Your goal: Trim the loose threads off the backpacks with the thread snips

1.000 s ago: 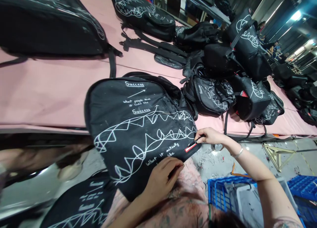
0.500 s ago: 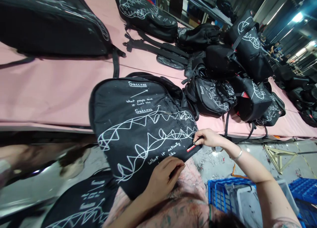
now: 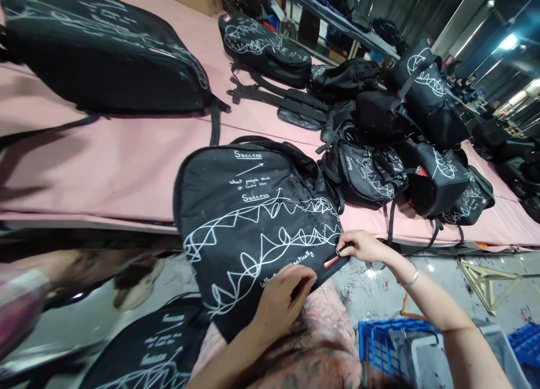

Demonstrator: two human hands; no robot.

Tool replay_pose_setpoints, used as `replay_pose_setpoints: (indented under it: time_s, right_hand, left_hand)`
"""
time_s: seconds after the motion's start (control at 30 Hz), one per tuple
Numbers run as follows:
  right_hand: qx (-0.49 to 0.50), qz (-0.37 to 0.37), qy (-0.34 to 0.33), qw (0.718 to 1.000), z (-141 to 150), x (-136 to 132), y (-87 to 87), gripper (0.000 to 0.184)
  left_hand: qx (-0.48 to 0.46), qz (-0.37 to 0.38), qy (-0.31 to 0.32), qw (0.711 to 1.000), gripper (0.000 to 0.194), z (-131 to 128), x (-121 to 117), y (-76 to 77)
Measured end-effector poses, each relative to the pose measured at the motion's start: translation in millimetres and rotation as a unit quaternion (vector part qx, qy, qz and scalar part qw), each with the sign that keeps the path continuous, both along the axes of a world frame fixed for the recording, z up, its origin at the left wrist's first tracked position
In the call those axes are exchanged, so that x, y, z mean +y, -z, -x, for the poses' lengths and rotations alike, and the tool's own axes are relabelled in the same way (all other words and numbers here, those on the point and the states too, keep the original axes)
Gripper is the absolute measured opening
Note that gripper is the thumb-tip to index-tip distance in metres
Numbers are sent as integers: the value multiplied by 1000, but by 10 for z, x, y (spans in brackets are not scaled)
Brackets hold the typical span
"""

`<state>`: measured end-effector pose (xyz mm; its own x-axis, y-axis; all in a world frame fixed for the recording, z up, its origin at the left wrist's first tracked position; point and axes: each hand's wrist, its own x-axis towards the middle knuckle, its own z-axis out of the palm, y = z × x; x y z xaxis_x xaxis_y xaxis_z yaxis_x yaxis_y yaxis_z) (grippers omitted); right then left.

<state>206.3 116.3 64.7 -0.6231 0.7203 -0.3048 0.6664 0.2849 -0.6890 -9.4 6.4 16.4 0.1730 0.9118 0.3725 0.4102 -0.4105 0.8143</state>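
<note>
A black backpack point(image 3: 265, 220) with white scribbled lines and lettering leans tilted from the table's front edge to my lap. My right hand point(image 3: 358, 247) is at its right edge, fingers pinching a small, slim black object point(image 3: 345, 247) whose kind I cannot make out. Just beside its tip is a small red and white label point(image 3: 331, 261) on the backpack. My left hand point(image 3: 282, 296) rests over the lower part of the backpack, covering some lettering. Its fingers are curled together with the thumb; whatever is between them, if anything, is hidden.
Several more black backpacks point(image 3: 367, 172) crowd the pink table point(image 3: 147, 164) on the right. A large black backpack point(image 3: 118, 68) lies at far left, another point(image 3: 156, 344) below the table. Blue crates point(image 3: 373, 344) stand on the floor at right. Another person's arm point(image 3: 93, 271) shows at left.
The view has shifted, so the backpack and table appear slightly lower and farther right. Both hands stay at about the same places on the backpack. The other person's sleeve now shows at left.
</note>
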Motion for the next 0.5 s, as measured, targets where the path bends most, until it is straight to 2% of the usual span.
replay_pose_setpoints:
  time_s: [0.07, 0.13, 0.2, 0.27, 0.33, 0.4, 0.5]
  right_hand:
    - [35, 21, 1, 999, -7, -15, 7, 7]
    - [93, 37, 39, 994, 4, -6, 10, 10]
    - [124, 29, 116, 985, 54, 48, 21, 11]
    - [114, -7, 192, 975, 166, 162, 52, 13]
    - [96, -45, 244, 964, 358, 334, 108, 17]
    - [86, -71, 265, 958, 625, 552, 186, 21]
    - [62, -99, 286, 951, 1087, 904, 320, 23]
  left_hand:
    - [22, 16, -4, 1000, 19, 50, 96, 6]
    - [61, 49, -11, 997, 21, 145, 304, 5]
    - [116, 105, -22, 987, 22, 282, 644, 4]
    - [176, 173, -50, 968, 21, 438, 1085, 15]
    - [207, 193, -91, 955, 19, 581, 1551, 50]
    - [239, 214, -131, 938, 20, 689, 1956, 108]
    - [270, 232, -161, 921, 26, 772, 2345, 216]
